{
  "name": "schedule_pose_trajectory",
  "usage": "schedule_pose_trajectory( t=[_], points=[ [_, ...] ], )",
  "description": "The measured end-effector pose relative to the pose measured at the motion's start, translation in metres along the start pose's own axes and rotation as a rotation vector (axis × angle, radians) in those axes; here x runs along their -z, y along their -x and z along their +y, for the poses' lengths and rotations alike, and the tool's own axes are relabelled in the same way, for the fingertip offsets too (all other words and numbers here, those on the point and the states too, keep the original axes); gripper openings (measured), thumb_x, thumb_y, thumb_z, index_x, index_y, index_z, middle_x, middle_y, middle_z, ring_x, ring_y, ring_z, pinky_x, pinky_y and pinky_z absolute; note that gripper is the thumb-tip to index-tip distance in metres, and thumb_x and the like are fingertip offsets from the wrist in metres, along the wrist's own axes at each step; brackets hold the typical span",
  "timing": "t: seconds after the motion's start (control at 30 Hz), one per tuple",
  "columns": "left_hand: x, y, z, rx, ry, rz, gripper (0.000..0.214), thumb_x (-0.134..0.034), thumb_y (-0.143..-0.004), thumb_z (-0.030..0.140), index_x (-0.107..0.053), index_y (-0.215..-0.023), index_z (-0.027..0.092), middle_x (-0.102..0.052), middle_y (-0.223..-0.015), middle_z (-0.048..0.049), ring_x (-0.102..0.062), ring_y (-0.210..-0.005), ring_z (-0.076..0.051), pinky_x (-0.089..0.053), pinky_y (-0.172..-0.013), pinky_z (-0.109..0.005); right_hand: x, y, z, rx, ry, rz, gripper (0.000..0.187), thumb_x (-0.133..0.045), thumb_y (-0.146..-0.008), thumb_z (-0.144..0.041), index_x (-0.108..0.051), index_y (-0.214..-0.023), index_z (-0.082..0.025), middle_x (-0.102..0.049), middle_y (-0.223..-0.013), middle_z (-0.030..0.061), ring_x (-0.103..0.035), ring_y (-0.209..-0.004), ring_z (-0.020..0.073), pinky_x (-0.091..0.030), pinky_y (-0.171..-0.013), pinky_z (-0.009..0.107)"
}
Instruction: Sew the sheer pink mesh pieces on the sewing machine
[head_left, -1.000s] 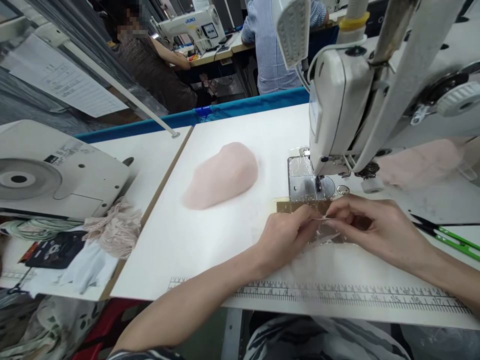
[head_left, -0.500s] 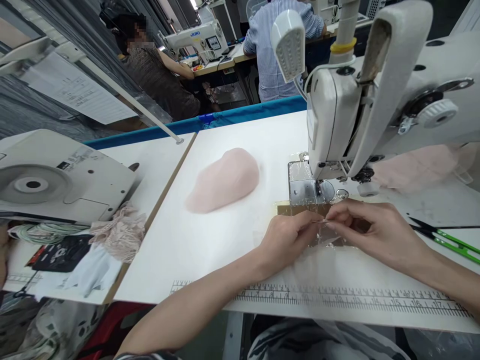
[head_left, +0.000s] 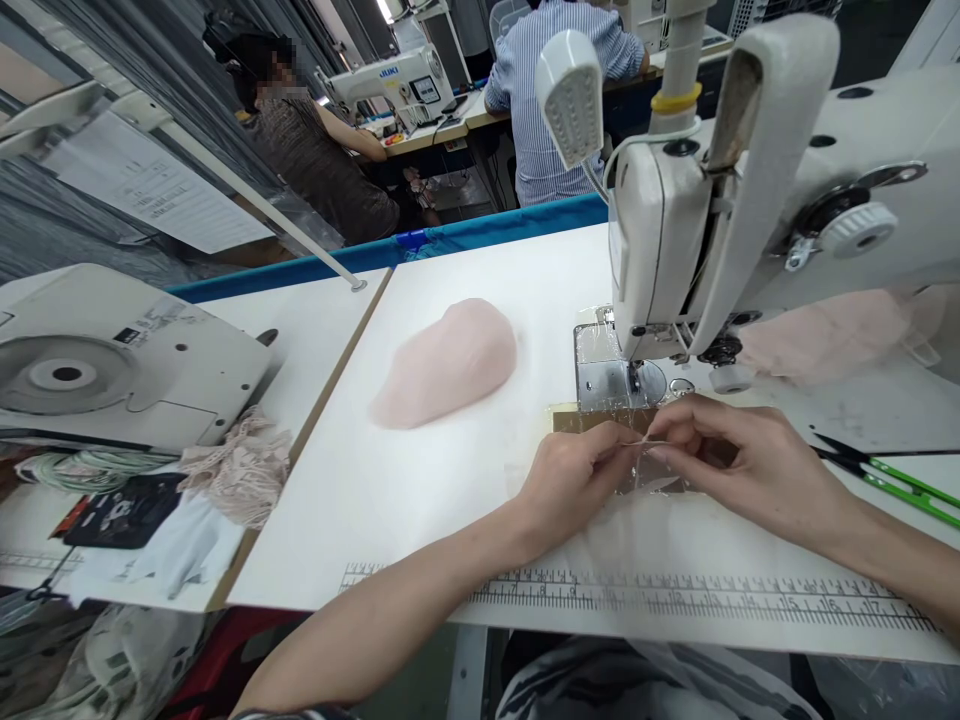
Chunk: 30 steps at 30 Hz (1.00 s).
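My left hand point(head_left: 574, 475) and my right hand point(head_left: 739, 460) meet just in front of the needle plate point(head_left: 604, 375) of a white sewing machine point(head_left: 750, 200). Both pinch a thin, nearly clear strip point(head_left: 649, 442) between thumb and forefinger, over a brown taped patch point(head_left: 577, 418) on the white table point(head_left: 420, 500). What the strip is made of I cannot make out. A mound of pale pink fabric point(head_left: 450, 362) lies to the left of my hands.
A printed ruler point(head_left: 675, 592) runs along the table's front edge. Green-handled snips point(head_left: 877, 470) lie at the right, with more pink fabric point(head_left: 825, 335) under the machine arm. A grey device point(head_left: 112, 360) and lace trim point(head_left: 236, 465) sit left. Two people work at machines behind.
My hands have stayed pinched together at the same spot. The view has tilted up slightly, showing more of the machine head.
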<state>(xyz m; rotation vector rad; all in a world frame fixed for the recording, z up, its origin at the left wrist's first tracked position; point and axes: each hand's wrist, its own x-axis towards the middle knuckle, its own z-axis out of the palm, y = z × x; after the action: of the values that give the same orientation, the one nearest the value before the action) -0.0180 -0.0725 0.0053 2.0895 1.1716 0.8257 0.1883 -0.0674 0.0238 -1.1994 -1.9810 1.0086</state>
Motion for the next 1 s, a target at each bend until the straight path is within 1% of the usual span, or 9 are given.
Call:
schedule_pose_trajectory(
  t=[0.27,0.43,0.57,0.77,0.87,1.0],
  points=[
    [-0.0005,0.0006,-0.0022,-0.042,-0.005,0.004,0.016,-0.052,-0.099,0.022,-0.066,-0.095,0.016,-0.065,-0.063,0.0026,-0.053,-0.051,-0.006,-0.041,-0.049,-0.017,-0.0018,0.0001,0.0035,0.028,0.016,-0.013,0.013,-0.06,-0.092,-0.035,-0.065,-0.099,-0.025,-0.066,-0.072,-0.0001,-0.063,-0.063,0.0148,-0.046,-0.051,0.025],
    [-0.001,0.0002,-0.0022,-0.043,-0.007,0.009,0.016,-0.051,-0.099,0.022,-0.066,-0.095,0.016,-0.065,-0.063,0.003,-0.055,-0.052,-0.006,-0.043,-0.049,-0.018,-0.0023,0.0004,0.0054,0.019,0.034,-0.022,0.013,-0.059,-0.093,-0.036,-0.064,-0.098,-0.025,-0.065,-0.07,-0.0002,-0.061,-0.061,0.0143,-0.044,-0.049,0.025],
    [-0.0024,0.0008,-0.0046,-0.084,-0.015,0.036,0.015,-0.051,-0.099,0.022,-0.065,-0.096,0.017,-0.066,-0.064,0.0032,-0.056,-0.051,-0.006,-0.043,-0.049,-0.017,-0.0024,0.0002,0.0055,0.009,0.019,-0.036,0.01,-0.06,-0.092,-0.034,-0.063,-0.096,-0.026,-0.064,-0.071,-0.0015,-0.06,-0.062,0.0133,-0.044,-0.052,0.024],
    [-0.0026,0.0013,-0.0043,-0.093,-0.002,0.067,0.014,-0.055,-0.1,0.027,-0.062,-0.092,0.017,-0.066,-0.065,0.0038,-0.058,-0.052,-0.006,-0.045,-0.05,-0.016,-0.0026,0.001,0.0053,0.031,0.024,-0.05,0.007,-0.058,-0.093,-0.031,-0.061,-0.095,-0.025,-0.059,-0.067,-0.0032,-0.056,-0.057,0.0118,-0.041,-0.05,0.023],
    [-0.0021,0.0002,-0.0035,-0.148,-0.012,0.112,0.017,-0.056,-0.1,0.032,-0.058,-0.09,0.017,-0.066,-0.065,0.0045,-0.057,-0.05,-0.005,-0.042,-0.047,-0.015,-0.0022,0.0016,0.004,0.064,0.032,-0.048,0.007,-0.058,-0.093,-0.03,-0.063,-0.095,-0.024,-0.061,-0.066,-0.0027,-0.057,-0.058,0.0122,-0.042,-0.051,0.024],
    [-0.002,-0.0002,-0.0043,-0.231,-0.064,0.152,0.021,-0.054,-0.101,0.035,-0.054,-0.089,0.018,-0.062,-0.062,0.0064,-0.053,-0.047,-0.004,-0.037,-0.044,-0.015,-0.0012,0.0,0.0018,0.134,0.017,-0.035,0.012,-0.056,-0.096,-0.026,-0.067,-0.09,-0.024,-0.068,-0.071,-0.0018,-0.06,-0.059,0.011,-0.043,-0.049,0.022]
  ],
)
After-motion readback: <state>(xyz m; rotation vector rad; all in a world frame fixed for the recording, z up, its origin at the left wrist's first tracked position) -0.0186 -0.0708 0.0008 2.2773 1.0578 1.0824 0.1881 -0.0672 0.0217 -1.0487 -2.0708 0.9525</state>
